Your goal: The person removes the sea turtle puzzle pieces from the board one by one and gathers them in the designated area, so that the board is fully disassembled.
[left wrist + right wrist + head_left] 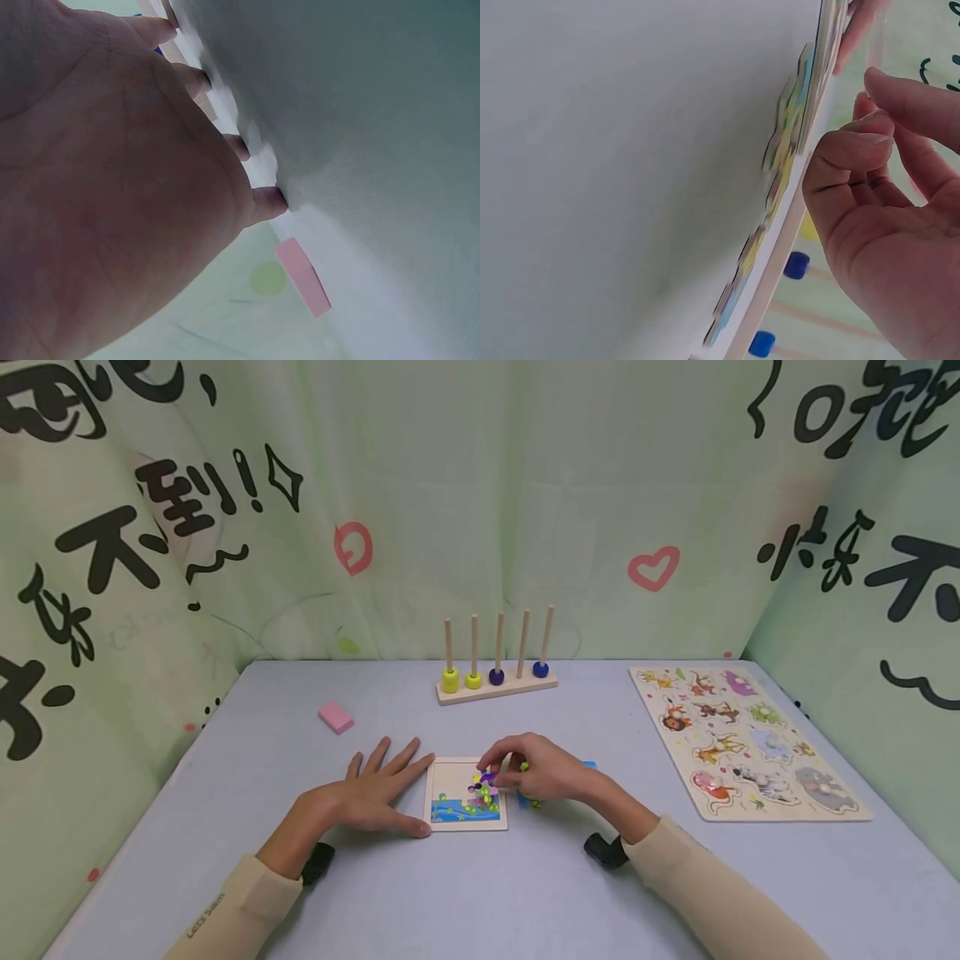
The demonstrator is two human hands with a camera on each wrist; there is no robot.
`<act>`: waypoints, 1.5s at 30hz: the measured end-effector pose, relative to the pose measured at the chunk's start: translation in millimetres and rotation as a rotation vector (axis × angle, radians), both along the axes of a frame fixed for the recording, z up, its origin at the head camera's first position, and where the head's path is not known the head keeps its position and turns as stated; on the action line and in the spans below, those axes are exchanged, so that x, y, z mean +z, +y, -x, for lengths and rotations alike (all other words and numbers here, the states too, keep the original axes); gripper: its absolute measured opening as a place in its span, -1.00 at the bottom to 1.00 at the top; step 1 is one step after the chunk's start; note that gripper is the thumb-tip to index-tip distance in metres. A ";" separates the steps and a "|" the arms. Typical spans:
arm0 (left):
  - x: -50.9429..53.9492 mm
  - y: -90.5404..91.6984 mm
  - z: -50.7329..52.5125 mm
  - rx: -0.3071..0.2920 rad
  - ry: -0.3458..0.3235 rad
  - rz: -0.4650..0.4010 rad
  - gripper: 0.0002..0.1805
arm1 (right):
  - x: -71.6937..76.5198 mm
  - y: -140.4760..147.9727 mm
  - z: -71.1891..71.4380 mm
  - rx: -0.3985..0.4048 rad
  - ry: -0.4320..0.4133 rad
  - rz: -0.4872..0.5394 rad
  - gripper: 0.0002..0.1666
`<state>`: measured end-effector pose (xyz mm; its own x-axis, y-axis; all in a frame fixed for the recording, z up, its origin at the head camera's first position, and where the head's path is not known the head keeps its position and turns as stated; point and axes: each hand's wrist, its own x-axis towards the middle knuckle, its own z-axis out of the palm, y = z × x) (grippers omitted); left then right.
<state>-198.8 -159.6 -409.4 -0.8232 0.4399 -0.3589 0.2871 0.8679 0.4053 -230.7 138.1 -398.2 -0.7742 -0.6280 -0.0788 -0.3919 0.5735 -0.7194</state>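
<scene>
A small jigsaw board [467, 828] with a pale frame lies in front of me, its lower part filled with a blue picture and several colourful pieces [483, 792] on its right side. My left hand [375, 795] lies spread against the board's left edge, fingers straight, with forefinger and thumb touching the frame. Over the board's right edge hovers my right hand [536, 766], fingers loosely bent. In the right wrist view, nothing shows between its thumb and fingertips [877, 135]. Loose puzzle pieces [589, 765] lie on the table, partly hidden beneath this hand.
Behind the board stands a wooden peg stand [498, 692] with yellow and blue beads on upright rods. A pink block [335, 717] lies at the left. On the right is a large animal puzzle board [750, 745]. Curtains surround the white table [480, 902].
</scene>
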 end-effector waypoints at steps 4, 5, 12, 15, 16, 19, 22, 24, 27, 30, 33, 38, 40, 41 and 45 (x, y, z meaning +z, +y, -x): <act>-0.4 0.2 -0.1 0.000 -0.003 -0.002 0.20 | -0.3 13.7 -2.7 -0.034 0.010 0.001 -0.73; -0.7 0.2 0.1 0.001 -0.002 -0.002 0.20 | -0.3 17.4 -3.3 -0.045 0.010 0.003 -0.74; -1.8 -0.1 0.3 0.004 0.005 -0.001 0.20 | -0.2 42.5 -5.1 -0.098 0.025 0.020 -0.68; -1.6 0.0 0.3 0.004 0.004 -0.002 0.19 | -0.1 51.0 -5.3 -0.118 0.033 0.023 -0.66; -1.4 0.0 0.2 0.005 0.003 -0.001 0.19 | -0.1 53.8 -5.2 -0.122 0.036 0.022 -0.66; -1.7 0.0 -0.1 0.006 0.001 -0.001 0.19 | 0.7 62.3 -5.9 -0.131 0.042 0.009 -0.67; -2.0 0.3 -0.4 0.008 0.001 0.002 0.19 | 1.1 70.9 -7.7 -0.140 0.043 0.000 -0.67; -2.2 0.5 -0.4 0.009 0.002 0.001 0.19 | 0.8 76.5 -9.7 -0.144 0.041 -0.006 -0.67; -1.9 0.8 -0.6 0.011 0.002 -0.001 0.19 | 0.1 83.9 -13.3 -0.148 0.034 -0.019 -0.66; -1.2 0.8 -0.6 0.011 0.003 -0.002 0.19 | -0.7 88.7 -16.4 -0.140 0.035 -0.035 -0.67; -0.7 0.9 -0.8 0.011 0.003 -0.002 0.19 | -1.5 91.4 -18.8 -0.125 0.048 -0.051 -0.68; -0.5 0.6 -1.5 0.011 0.001 -0.009 0.19 | -2.9 92.5 -22.1 -0.097 0.076 -0.079 -0.71; -0.5 0.4 -1.8 0.010 0.001 -0.011 0.20 | -3.0 91.7 -22.9 -0.090 0.081 -0.081 -0.71; -0.5 0.2 -1.8 0.009 0.001 -0.013 0.20 | -2.9 91.0 -23.1 -0.087 0.084 -0.083 -0.71; -0.5 0.1 -2.1 0.009 -0.001 -0.015 0.20 | -3.1 88.9 -23.8 -0.078 0.098 -0.097 -0.72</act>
